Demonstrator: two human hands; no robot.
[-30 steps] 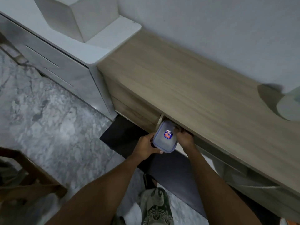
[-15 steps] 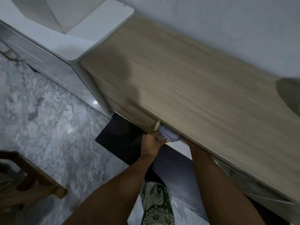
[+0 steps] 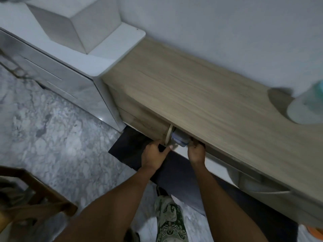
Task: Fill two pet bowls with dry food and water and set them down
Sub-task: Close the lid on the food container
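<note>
One plastic container (image 3: 180,139), blue-rimmed lid, mostly tucked under wooden worktop (image 3: 201,95) edge, beside cupboard divider. Left hand (image 3: 154,156) at its 8 o'clock, fingers curled, thumb touching container. Right hand (image 3: 196,151) at 4 o'clock, curled; grip unclear. One dark mat (image 3: 132,147) below on marble floor (image 3: 52,137).

Most of the blue-rimmed container (image 3: 180,139) is tucked under the wooden countertop (image 3: 201,95), so only its near corner peeks out, and what it holds can't be seen. The right hand (image 3: 196,152) has its fingertips lost in the dark gap beneath the counter edge; whether it grips anything is unclear. At the right edge a pale greenish bottle (image 3: 309,105) is smeared by blur and cut off, possibly a spray bottle. A wooden chair (image 3: 35,198) runs off the lower left corner, blurred. An orange object (image 3: 315,231) barely shows at the lower right.
</note>
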